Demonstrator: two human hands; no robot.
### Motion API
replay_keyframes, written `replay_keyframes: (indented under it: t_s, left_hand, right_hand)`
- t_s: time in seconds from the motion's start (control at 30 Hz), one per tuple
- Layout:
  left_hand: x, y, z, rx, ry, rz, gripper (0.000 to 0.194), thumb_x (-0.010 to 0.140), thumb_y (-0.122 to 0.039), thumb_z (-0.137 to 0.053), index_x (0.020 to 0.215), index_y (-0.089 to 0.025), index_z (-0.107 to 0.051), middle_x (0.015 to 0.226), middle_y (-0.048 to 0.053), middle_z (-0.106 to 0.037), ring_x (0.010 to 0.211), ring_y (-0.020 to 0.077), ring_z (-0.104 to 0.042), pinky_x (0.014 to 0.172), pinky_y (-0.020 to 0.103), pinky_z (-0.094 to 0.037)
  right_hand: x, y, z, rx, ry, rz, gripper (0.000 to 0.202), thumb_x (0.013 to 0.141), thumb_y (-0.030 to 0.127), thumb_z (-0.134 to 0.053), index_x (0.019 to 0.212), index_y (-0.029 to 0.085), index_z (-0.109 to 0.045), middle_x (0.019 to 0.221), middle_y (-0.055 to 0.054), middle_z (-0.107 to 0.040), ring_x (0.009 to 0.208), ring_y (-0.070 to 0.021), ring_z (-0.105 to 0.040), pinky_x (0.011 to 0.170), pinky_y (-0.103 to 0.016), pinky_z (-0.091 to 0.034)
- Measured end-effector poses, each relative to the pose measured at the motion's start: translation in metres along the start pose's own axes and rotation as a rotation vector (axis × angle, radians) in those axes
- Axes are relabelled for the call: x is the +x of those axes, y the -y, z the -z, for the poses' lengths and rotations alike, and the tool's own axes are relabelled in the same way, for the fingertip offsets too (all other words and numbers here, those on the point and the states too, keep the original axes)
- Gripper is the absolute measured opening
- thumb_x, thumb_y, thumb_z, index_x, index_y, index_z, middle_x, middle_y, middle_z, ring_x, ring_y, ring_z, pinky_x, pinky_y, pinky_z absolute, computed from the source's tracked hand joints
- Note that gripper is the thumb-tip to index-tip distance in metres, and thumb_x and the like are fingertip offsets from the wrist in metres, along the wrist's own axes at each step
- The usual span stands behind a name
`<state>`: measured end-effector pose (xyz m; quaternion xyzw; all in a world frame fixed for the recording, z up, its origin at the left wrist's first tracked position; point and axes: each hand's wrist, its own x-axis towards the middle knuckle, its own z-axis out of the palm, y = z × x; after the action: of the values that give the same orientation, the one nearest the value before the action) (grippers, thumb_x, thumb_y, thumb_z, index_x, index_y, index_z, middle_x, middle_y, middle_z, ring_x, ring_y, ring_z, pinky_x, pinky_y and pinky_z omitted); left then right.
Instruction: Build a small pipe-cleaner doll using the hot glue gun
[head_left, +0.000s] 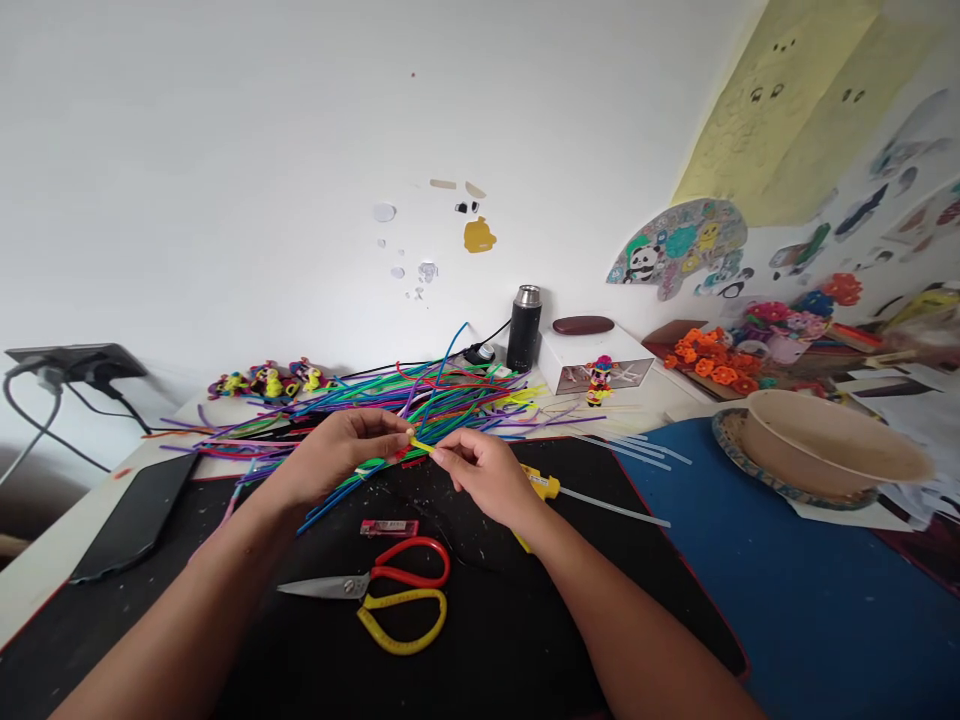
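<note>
A short yellow pipe cleaner (pixel 421 446) is stretched between my two hands above the black mat. My left hand (pixel 352 450) pinches its left end between thumb and fingertips, and my right hand (pixel 484 475) pinches the other end. Behind them a big pile of coloured pipe cleaners (pixel 457 395) spreads along the wall. Scissors (pixel 405 590) with one red and one yellow handle lie open below the hands, beside a pink lighter (pixel 388 528). A yellow glue gun (pixel 541 484), with a clear glue stick coming out of it, is partly hidden by my right hand and wrist.
Several loose glue sticks (pixel 634 450) lie right of the pile. A small pipe cleaner figure (pixel 599 381) stands before a white box (pixel 592 350), near a black thermos (pixel 524 330). More figures (pixel 271 380) lie at left. At right is a beige bowl (pixel 825 450).
</note>
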<state>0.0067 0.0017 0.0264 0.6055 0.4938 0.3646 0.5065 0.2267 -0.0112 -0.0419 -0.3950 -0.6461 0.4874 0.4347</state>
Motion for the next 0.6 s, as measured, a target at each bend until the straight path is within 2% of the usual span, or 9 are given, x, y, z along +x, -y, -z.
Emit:
replay_keyframes:
  t_s: [0.23,0.33,0.47,0.53,0.6]
  left_hand:
    - [-0.005,-0.008,0.049,0.190,0.057,-0.016,0.029,0.071,-0.046,-0.090,0.083,-0.021,-0.084,0.078,0.006,-0.077,0.070,0.0200,-0.064,0.065,0.025,-0.051]
    - [-0.010,-0.010,0.068,0.222,0.058,-0.019,0.030,0.070,-0.047,-0.091,0.085,-0.022,-0.085,0.078,0.006,-0.077,0.071,0.0216,-0.066,0.064,0.026,-0.052]
    - [-0.015,-0.014,0.079,0.244,0.087,-0.027,0.029,0.068,-0.047,-0.091,0.084,-0.023,-0.085,0.077,0.005,-0.076,0.071,0.0213,-0.066,0.061,0.025,-0.051]
    - [-0.017,-0.017,0.080,0.236,0.094,-0.043,0.029,0.067,-0.047,-0.092,0.083,-0.024,-0.084,0.077,0.005,-0.076,0.071,0.0214,-0.066,0.061,0.024,-0.052]
    - [-0.020,-0.020,0.083,0.218,0.091,-0.066,0.029,0.065,-0.046,-0.093,0.082,-0.023,-0.084,0.077,0.005,-0.076,0.070,0.0215,-0.066,0.062,0.025,-0.053]
  right_hand:
    - [-0.001,-0.001,0.005,-0.190,0.001,0.042,0.029,0.100,0.045,-0.062,0.094,0.022,-0.079,0.059,0.003,-0.059,0.054,-0.0155,-0.053,0.056,-0.026,-0.036]
    - [-0.001,0.000,0.009,-0.340,0.061,0.131,0.028,0.102,0.042,-0.061,0.095,0.024,-0.081,0.066,0.001,-0.068,0.060,-0.0177,-0.059,0.062,-0.028,-0.040]
    - [-0.001,0.013,0.016,-0.565,0.143,0.260,0.026,0.104,0.038,-0.060,0.099,0.026,-0.082,0.092,-0.004,-0.081,0.079,-0.0226,-0.071,0.072,-0.031,-0.043]
    - [-0.002,0.022,0.021,-0.658,0.174,0.283,0.026,0.105,0.037,-0.058,0.100,0.026,-0.081,0.095,-0.005,-0.082,0.082,-0.0237,-0.072,0.073,-0.031,-0.043]
    - [-0.005,0.031,0.026,-0.723,0.196,0.291,0.027,0.105,0.035,-0.058,0.097,0.025,-0.081,0.090,-0.005,-0.081,0.079,-0.0232,-0.072,0.070,-0.030,-0.041]
